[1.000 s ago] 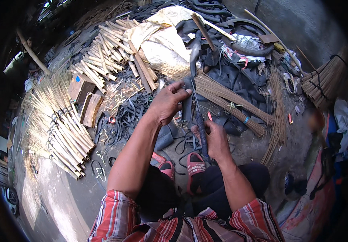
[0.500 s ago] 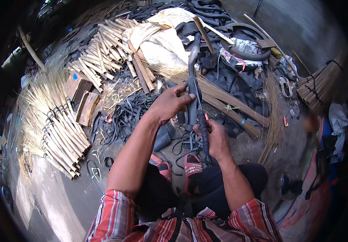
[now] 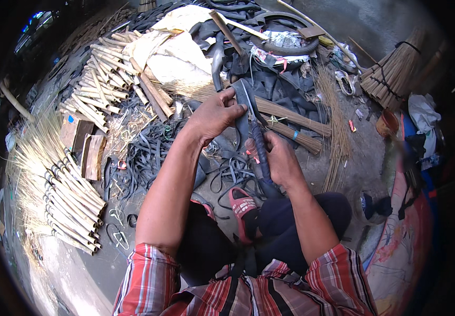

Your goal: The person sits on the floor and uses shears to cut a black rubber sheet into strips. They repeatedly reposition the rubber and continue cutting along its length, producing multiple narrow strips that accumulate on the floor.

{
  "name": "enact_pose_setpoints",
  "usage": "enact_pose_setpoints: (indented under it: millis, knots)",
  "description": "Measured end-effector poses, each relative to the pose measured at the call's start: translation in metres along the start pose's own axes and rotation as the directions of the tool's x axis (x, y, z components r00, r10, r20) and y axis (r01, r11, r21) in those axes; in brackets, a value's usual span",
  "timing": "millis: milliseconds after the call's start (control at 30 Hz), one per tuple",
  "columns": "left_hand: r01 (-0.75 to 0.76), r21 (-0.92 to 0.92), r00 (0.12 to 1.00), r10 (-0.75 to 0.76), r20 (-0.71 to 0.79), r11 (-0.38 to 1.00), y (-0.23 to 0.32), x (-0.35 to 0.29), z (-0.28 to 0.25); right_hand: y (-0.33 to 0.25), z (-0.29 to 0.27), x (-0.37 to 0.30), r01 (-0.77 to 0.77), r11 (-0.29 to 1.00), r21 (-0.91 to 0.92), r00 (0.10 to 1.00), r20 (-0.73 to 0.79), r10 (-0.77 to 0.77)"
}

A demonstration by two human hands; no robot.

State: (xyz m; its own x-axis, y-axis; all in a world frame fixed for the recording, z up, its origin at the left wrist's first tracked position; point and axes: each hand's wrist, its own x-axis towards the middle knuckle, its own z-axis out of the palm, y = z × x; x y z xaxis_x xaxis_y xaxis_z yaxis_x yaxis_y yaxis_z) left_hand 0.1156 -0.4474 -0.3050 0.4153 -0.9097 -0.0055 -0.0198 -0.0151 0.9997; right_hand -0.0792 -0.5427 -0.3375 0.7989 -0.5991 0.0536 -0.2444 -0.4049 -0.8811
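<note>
My right hand (image 3: 281,161) is closed round the dark wrapped handle (image 3: 260,155) of a knife, in front of my knees. Its blade (image 3: 250,99) points up and away from me, with a bright edge along a black rubber strip (image 3: 243,124). Thumb and fingers of my left hand (image 3: 214,116) pinch that strip near its upper end, just left of the blade. The strip's lower part hangs between my hands. Whether the blade has cut into the rubber I cannot tell. A tangle of thin black rubber strips (image 3: 151,152) lies on the ground beyond my left forearm.
Finished-looking brooms (image 3: 75,203) lie in a row at the left, beside wooden blocks (image 3: 91,158). Bamboo tubes (image 3: 98,79) are heaped behind them. Black rubber sheets (image 3: 290,95), a pale sack (image 3: 180,58) and bristle bundles (image 3: 301,118) lie ahead. A tied bundle (image 3: 393,71) stands right.
The whole view has shifted, so the surroundings sit further left. My left hand and the rubber strip are slightly higher, with the strip now lying flat along the blade. Both grips stay closed.
</note>
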Motion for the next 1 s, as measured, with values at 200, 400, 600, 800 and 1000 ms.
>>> enact_pose_setpoints:
  millis: [200,400,600,800,1000]
  knots:
    - [-0.007,-0.294,0.998,-0.013,-0.066,0.956,0.013,0.003,0.015,-0.015,-0.012,-0.021,-0.033,0.995,0.091,0.999,-0.017,0.035]
    - [-0.008,-0.191,0.998,-0.003,-0.059,0.981,0.006,-0.004,0.015,-0.009,-0.008,-0.011,0.028,0.999,-0.031,0.997,-0.068,-0.030]
    - [0.033,-0.068,0.996,-0.039,-0.085,0.997,-0.008,-0.004,0.008,0.001,0.002,-0.001,0.017,0.997,-0.073,0.998,-0.051,-0.021]
    - [0.015,-0.333,0.980,-0.080,-0.183,0.943,-0.015,0.009,-0.002,0.000,0.006,0.007,-0.025,0.991,-0.128,1.000,-0.010,0.024]
    - [0.049,-0.152,0.992,-0.065,-0.104,0.987,-0.026,0.004,-0.017,0.000,0.014,0.019,0.025,0.987,-0.160,1.000,0.003,-0.025]
